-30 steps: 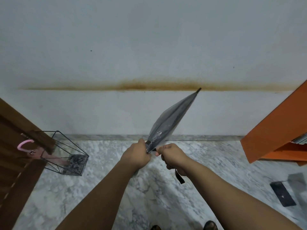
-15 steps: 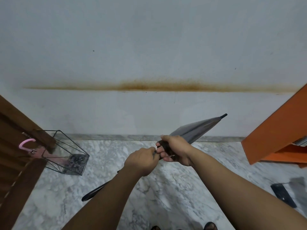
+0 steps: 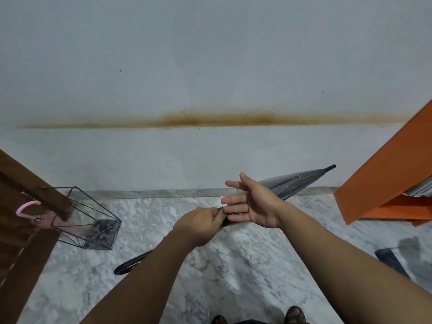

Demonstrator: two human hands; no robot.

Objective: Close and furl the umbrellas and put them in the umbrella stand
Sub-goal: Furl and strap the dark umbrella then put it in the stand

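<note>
Grey umbrella (image 3: pixel 289 184) furled, clamped in left hand (image 3: pixel 198 224). Right hand (image 3: pixel 254 204) spread flat beside it, holding nothing. Stand (image 3: pixel 86 218) far left.

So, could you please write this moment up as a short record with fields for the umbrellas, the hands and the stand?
grey umbrella: closed, held roughly level, tip towards the wall on the right
left hand: shut on the grey umbrella near its middle
right hand: open, fingers spread, in front of the canopy
umbrella stand: black wire frame on the floor at left
pink umbrella: already in the stand, curved handle up
floor: grey marble
</note>
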